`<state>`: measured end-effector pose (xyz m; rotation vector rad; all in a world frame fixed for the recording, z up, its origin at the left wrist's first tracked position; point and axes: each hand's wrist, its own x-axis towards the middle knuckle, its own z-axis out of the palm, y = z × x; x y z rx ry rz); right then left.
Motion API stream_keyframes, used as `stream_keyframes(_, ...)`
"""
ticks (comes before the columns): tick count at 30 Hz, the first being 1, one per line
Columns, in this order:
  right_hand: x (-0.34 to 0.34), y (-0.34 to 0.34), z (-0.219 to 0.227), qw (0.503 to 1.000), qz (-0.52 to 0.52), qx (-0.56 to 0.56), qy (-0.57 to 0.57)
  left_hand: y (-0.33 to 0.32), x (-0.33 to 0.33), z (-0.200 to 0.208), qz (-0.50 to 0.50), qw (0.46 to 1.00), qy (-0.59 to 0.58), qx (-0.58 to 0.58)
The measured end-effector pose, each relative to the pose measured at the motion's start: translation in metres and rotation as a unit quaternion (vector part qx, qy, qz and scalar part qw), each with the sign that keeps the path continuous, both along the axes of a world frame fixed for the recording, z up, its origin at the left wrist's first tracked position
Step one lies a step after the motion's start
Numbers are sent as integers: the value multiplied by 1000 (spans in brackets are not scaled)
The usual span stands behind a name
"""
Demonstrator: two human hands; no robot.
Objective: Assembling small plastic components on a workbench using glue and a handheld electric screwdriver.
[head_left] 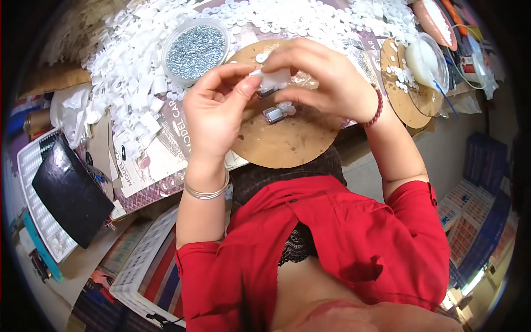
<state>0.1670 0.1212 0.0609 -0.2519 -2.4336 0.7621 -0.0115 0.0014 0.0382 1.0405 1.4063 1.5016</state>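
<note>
Above a round brown board [287, 146], my two hands meet at a small whitish translucent piece [275, 81]. My left hand [218, 105] is closed, thumb and index finger pinching the piece's left end. At the piece's upper side are the curled fingers of my right hand [332, 74], closed on it too. The fingers partly cover it, so its full shape does not show. Just below, a small part [279, 113] with a shiny silver-blue block and a clear knobbly end lies on the board. A white ring-shaped disc [261, 57] rests near the board's far edge.
A clear round tub [197, 50] of small metal pins stands at the far left. White plastic pieces [130, 72] and white discs [310, 19] are heaped along the back. At right, a second round board [406, 110] bears a tilted translucent container [426, 61]. A white basket [44, 182] sits left.
</note>
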Motion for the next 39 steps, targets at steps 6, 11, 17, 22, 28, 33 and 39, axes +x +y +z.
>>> stream_keyframes(6, 4, 6, -36, 999, 0, 25, -31, -6, 5, -15, 26, 998, 2, -61)
stream_keyframes(11, 1, 15, -50, 997, 24, 5, -76, -4, 2, -28, -20, 965, 259, -22)
stream_keyframes(17, 16, 0, -65, 996, -68, 44, -39, 4, 8, -28, -37, 925, 378, 30)
stream_keyframes(22, 18, -26, -46, 921, -81, 316, -211, 3, 13, -30, -25, 891, 451, 49)
stream_keyframes(28, -2, 4, -18, 956, -63, 44, -282, 3, 13, -27, -29, 865, 496, 76)
stream_keyframes(33, -21, 44, -12, 876, -46, -185, -443, 7, 16, -28, -37, 862, 498, 90)
stream_keyframes(39, -25, 60, -15, 908, -7, -147, -393, 0, 9, -26, -34, 873, 483, 51)
